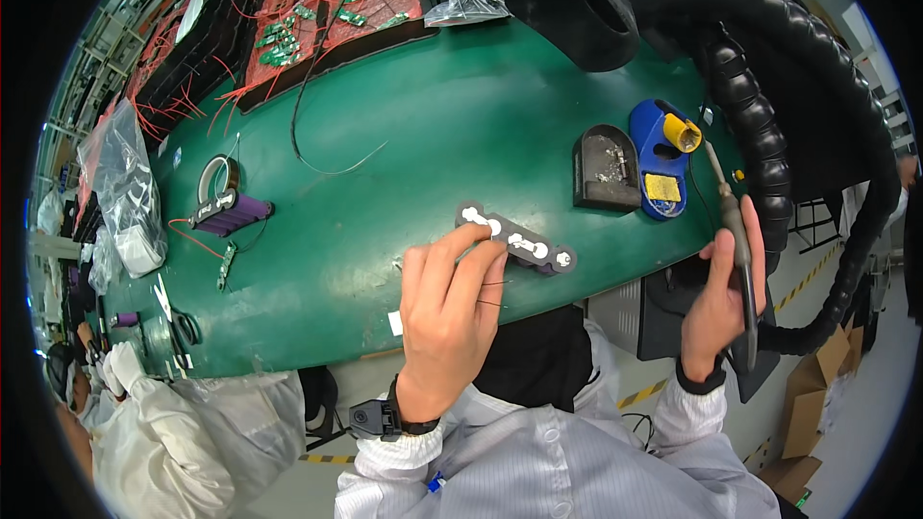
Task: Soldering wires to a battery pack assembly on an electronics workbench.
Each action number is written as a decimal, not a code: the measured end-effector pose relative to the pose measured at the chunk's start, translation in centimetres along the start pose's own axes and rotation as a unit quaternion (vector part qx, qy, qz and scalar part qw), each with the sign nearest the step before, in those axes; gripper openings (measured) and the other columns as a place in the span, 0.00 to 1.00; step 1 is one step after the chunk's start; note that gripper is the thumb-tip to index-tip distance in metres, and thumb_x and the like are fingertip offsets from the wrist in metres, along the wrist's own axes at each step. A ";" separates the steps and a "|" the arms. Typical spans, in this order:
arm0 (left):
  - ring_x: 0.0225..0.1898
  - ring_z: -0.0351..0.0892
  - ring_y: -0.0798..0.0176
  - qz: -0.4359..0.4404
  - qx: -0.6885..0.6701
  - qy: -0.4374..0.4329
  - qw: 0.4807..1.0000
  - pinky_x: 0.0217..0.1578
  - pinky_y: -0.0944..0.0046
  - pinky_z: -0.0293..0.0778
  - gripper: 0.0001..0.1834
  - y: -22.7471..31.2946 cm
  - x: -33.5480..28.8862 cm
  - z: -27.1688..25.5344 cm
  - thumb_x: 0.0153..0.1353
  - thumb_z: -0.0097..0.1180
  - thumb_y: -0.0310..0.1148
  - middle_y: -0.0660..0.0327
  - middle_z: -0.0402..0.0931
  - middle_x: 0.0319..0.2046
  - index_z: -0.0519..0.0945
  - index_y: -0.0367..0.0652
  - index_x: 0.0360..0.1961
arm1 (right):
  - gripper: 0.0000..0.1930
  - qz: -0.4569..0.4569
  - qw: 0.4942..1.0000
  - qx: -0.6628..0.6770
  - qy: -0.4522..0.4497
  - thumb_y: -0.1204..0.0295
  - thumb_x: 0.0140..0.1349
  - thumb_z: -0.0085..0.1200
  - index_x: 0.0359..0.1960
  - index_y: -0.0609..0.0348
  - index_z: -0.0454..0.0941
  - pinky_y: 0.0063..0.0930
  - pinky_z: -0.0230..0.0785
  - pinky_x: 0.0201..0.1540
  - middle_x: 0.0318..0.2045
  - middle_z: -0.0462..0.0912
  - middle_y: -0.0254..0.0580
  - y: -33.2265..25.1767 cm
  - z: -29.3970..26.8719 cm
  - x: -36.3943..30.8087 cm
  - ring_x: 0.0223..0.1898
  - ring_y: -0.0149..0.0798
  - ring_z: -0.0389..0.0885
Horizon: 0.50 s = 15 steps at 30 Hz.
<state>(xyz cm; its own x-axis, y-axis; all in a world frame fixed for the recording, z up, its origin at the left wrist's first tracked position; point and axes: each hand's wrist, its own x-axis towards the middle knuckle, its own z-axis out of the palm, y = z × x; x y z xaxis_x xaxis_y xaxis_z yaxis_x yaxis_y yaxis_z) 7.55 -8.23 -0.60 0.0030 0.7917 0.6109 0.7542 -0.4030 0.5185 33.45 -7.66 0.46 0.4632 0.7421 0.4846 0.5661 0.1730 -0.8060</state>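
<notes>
A dark battery pack (pixel 526 241) with white-covered contacts on its top lies slantwise near the table's front edge. My left hand (pixel 448 298) is closed at the pack's left half, fingertips against it; the thumb is partly hidden. Thin dark wire (pixel 492 304) shows beside these fingers. Off to the right, my right hand (pixel 716 298) is wrapped round the handle of a soldering iron (pixel 735 231), whose tip points up and away from the pack. Nearest that tip stands a blue soldering iron stand (pixel 661 159) with a yellow holder and sponge.
A black solder-scrap box (pixel 606 168) adjoins the stand. Leftward are a purple battery pack (pixel 231 214), a tape roll (pixel 218 176), a small circuit board (pixel 227 265) and scissors (pixel 175 323). Trays of boards (pixel 332 62) line the back. A black fume duct (pixel 750 101) overhangs the right. Another person's sleeve (pixel 183 432) is lower left.
</notes>
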 end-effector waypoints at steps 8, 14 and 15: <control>0.41 0.79 0.55 0.009 0.010 0.005 1.000 0.42 0.58 0.74 0.13 -0.1 0.1 0.1 0.53 0.71 0.19 0.61 0.85 0.45 0.86 0.42 0.39 | 0.19 -0.222 0.950 0.116 -0.185 0.65 0.68 0.65 0.51 0.71 0.82 0.34 0.75 0.35 0.32 0.86 0.47 -3.1 -2.1 -1.5 0.31 0.42 0.84; 0.40 0.79 0.55 0.008 0.008 0.014 1.000 0.42 0.58 0.74 0.13 0.0 0.0 0.1 0.52 0.72 0.19 0.63 0.86 0.45 0.86 0.42 0.39 | 0.16 -0.271 0.918 0.126 -0.260 0.71 0.61 0.69 0.45 0.70 0.83 0.31 0.76 0.27 0.23 0.84 0.43 -4.4 0.7 -1.6 0.21 0.42 0.84; 0.40 0.79 0.55 0.007 0.006 0.015 1.000 0.42 0.59 0.74 0.13 -0.1 0.0 0.2 0.52 0.72 0.19 0.63 0.86 0.45 0.86 0.42 0.39 | 0.15 -0.270 0.919 0.117 -0.262 0.72 0.61 0.69 0.45 0.70 0.83 0.31 0.76 0.27 0.23 0.84 0.43 -4.4 0.9 -1.8 0.21 0.42 0.84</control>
<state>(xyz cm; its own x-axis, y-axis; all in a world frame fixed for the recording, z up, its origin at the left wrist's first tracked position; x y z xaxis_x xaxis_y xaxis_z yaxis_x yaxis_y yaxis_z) 7.60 -8.13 -0.76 -0.0053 0.7718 0.6358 0.7619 -0.4087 0.5024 29.54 -9.15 2.80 -0.2696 0.7069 0.6540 0.4262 0.6965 -0.5772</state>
